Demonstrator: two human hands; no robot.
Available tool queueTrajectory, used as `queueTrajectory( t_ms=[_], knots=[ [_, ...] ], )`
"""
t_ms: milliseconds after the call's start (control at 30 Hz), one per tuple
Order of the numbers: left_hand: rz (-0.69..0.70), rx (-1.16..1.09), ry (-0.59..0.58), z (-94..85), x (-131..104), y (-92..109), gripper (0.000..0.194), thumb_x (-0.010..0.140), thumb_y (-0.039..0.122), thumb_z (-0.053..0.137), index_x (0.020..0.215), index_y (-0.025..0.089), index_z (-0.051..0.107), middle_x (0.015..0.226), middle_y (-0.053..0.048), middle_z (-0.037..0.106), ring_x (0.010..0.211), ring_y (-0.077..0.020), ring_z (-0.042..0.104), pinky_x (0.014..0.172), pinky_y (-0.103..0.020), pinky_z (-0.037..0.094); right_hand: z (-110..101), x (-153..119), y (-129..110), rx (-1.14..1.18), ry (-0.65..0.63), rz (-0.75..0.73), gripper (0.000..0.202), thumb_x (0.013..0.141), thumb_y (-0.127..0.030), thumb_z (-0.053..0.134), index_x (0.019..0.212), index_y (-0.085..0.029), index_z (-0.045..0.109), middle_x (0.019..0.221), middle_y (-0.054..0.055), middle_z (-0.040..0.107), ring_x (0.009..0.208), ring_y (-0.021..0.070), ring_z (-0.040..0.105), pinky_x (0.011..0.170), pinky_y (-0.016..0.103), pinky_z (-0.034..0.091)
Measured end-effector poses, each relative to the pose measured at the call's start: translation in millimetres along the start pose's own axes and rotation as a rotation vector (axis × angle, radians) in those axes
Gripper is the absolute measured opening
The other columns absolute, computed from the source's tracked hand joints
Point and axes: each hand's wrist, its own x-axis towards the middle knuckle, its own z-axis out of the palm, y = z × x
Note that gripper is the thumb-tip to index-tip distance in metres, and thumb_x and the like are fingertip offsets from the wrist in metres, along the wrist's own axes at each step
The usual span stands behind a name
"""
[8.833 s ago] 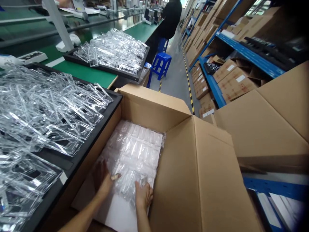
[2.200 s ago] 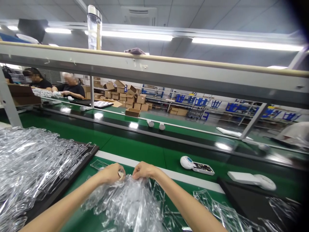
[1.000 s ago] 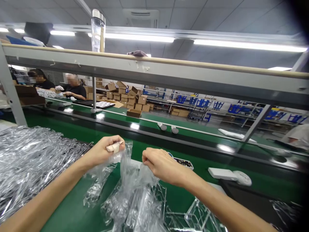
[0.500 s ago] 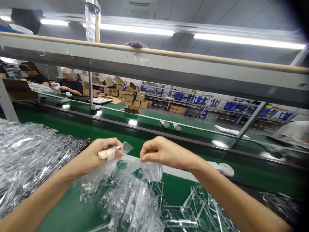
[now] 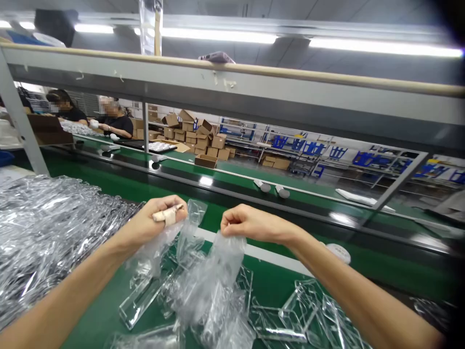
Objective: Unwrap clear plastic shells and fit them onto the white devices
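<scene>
My left hand (image 5: 165, 215), with beige tape round one finger, is closed on thin clear plastic film (image 5: 158, 247) that hangs below it. To its right, my right hand (image 5: 241, 223) pinches the top of a crumpled clear plastic bag (image 5: 225, 259). The bag hangs down over a heap of clear plastic wrapping (image 5: 207, 300) on the green surface. Between the hands a loose flap of film (image 5: 194, 215) stands up beside my left fingers. Clear rectangular plastic pieces (image 5: 136, 303) lie under and around the film.
A large pile of clear plastic pieces (image 5: 54, 232) fills the left side. More clear frames (image 5: 290, 325) lie at the lower right. Beyond runs a green conveyor (image 5: 181, 189) with white parts on it, below a grey shelf beam (image 5: 254, 97). Two people sit at the far left.
The view has shifted slightly. My right hand has lifted and drawn its bag apart from the film at my left hand, so more bag shows under it.
</scene>
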Motion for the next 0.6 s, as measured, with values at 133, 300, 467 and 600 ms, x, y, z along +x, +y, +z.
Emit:
queueTrajectory(
  t_ms=[133,300,467,600],
  knots=[
    [0.02,-0.097,-0.007,0.9,-0.2,-6.9,0.025,0.081,0.037,0.058,0.07,0.016,0.051,0.07,0.002,0.04,0.061,-0.009,0.035,0.054,-0.021,0.029,-0.8,4.3,-1.1,0.066,0.046,0.026,0.014,0.077,-0.028,0.06,0.073,-0.015,0.059,0.063,-0.005,0.048,0.052,0.0056,0.033,0.049,0.02,0.025],
    [0.011,-0.226,0.078,4.3,4.2,-16.4,0.022,0.08,0.038,0.062,0.083,0.016,0.058,0.09,-0.001,0.05,0.068,-0.0098,0.042,0.058,-0.021,0.035,1.9,14.5,0.9,0.22,0.114,0.077,0.02,0.075,-0.033,0.064,0.069,-0.016,0.055,0.059,-0.007,0.043,0.047,0.0037,0.028,0.043,0.019,0.022],
    [-0.117,-0.439,0.046,15.0,4.5,-15.6,0.028,0.074,0.037,0.07,0.091,0.017,0.061,0.105,-0.005,0.058,0.077,-0.0136,0.053,0.063,-0.023,0.042,13.3,29.6,-1.1,0.482,0.135,0.065,0.019,0.07,-0.029,0.068,0.07,-0.015,0.056,0.054,-0.007,0.046,0.043,0.0043,0.04,0.042,0.018,0.034],
    [-0.15,-0.52,-0.099,19.6,-1.2,-13.1,0.028,0.074,0.037,0.07,0.073,0.016,0.052,0.067,0.004,0.048,0.054,-0.0063,0.041,0.049,-0.018,0.033,38.2,47.1,-8.8,0.609,0.285,0.01,0.011,0.07,-0.02,0.063,0.067,-0.016,0.053,0.056,-0.005,0.051,0.048,0.0064,0.048,0.048,0.02,0.044]
  ],
)
